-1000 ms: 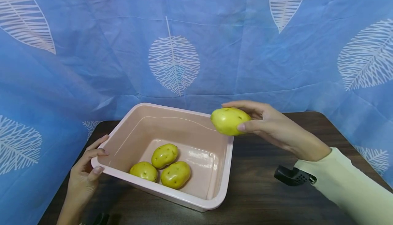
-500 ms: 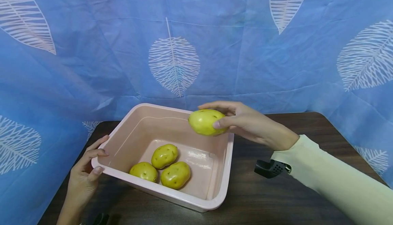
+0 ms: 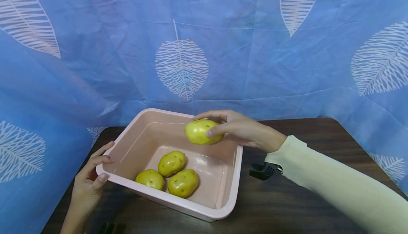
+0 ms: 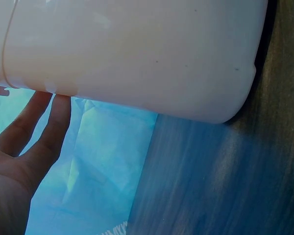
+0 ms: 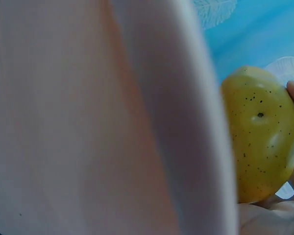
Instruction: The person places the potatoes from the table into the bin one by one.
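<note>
A pinkish plastic basin stands at a slant on the table. My left hand grips its left corner, thumb on the near side and fingers over the rim; in the left wrist view, two fingers touch its outer wall. My right hand holds a yellow-green potato over the far right part of the basin. Dark specks cover that potato in the right wrist view, where the basin's rim hides part of it. Three more potatoes lie inside: one farther back, one at left, one at right.
A dark wood-grain table lies under the basin. Behind it hangs a blue cloth with white leaf prints. A black wrist device hangs below the right sleeve.
My right hand has carried the potato leftward from beyond the basin's right rim to above its inside, slightly lower now. The left hand and the three potatoes have stayed put.
</note>
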`<action>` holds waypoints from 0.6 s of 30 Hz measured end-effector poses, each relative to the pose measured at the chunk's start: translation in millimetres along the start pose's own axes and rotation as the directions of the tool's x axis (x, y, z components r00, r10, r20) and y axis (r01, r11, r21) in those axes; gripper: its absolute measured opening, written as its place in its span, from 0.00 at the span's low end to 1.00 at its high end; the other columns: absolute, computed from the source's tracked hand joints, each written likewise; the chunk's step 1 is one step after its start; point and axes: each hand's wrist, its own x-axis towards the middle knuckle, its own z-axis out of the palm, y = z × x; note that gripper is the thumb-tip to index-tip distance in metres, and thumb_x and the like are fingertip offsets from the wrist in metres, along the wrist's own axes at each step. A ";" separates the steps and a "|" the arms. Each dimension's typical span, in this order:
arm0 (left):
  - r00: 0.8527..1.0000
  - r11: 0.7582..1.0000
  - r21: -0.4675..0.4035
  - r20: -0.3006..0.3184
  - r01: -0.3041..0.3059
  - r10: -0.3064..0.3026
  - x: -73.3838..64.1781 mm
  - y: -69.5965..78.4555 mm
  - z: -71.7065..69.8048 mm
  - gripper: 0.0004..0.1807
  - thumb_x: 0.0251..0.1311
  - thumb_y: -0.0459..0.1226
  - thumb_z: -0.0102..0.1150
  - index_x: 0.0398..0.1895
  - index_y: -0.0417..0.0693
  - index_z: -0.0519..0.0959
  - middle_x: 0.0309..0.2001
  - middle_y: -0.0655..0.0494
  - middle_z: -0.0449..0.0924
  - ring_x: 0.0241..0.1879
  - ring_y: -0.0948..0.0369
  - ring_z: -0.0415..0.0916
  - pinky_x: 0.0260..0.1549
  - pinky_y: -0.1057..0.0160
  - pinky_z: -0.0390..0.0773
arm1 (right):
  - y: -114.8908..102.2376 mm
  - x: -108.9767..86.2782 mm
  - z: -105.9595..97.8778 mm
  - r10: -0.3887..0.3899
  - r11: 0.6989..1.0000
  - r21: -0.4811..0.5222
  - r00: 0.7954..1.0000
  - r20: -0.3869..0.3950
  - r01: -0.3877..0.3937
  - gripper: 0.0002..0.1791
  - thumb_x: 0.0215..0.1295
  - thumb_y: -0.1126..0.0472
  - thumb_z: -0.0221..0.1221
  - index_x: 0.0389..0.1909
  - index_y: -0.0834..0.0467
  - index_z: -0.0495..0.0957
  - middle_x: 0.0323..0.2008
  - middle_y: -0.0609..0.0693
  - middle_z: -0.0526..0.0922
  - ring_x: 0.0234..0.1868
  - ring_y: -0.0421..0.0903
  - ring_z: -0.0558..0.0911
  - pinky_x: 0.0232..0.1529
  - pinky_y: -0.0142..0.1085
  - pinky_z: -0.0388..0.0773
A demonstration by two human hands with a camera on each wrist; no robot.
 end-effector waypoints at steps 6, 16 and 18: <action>0.997 0.996 0.056 -0.044 0.070 -0.068 -0.3 2.7 2.8 0.13 0.70 0.23 0.56 0.55 0.26 0.73 0.79 0.48 0.62 0.72 0.53 0.60 0.55 0.74 0.79 | 4.4 11.4 -1.6 0.038 0.999 -0.020 0.999 -0.005 -0.038 0.35 0.66 0.63 0.63 0.76 0.55 0.69 0.71 0.56 0.72 0.63 0.53 0.76 0.56 0.42 0.83; 0.991 0.992 0.051 -0.076 0.112 -0.108 2.0 0.8 0.8 0.12 0.71 0.23 0.56 0.54 0.25 0.72 0.78 0.45 0.63 0.72 0.53 0.62 0.56 0.74 0.79 | 1.4 22.0 -1.1 0.093 0.995 -0.038 0.995 -0.043 -0.095 0.32 0.67 0.62 0.64 0.73 0.52 0.73 0.70 0.56 0.73 0.63 0.53 0.77 0.59 0.51 0.83; 0.994 0.995 0.042 -0.065 0.092 -0.090 2.9 0.1 0.1 0.12 0.71 0.24 0.56 0.53 0.24 0.73 0.78 0.45 0.63 0.72 0.53 0.62 0.56 0.74 0.79 | 1.0 22.2 -0.8 0.103 0.993 -0.047 0.994 -0.045 -0.106 0.33 0.67 0.62 0.64 0.73 0.52 0.73 0.70 0.55 0.73 0.63 0.53 0.76 0.59 0.51 0.83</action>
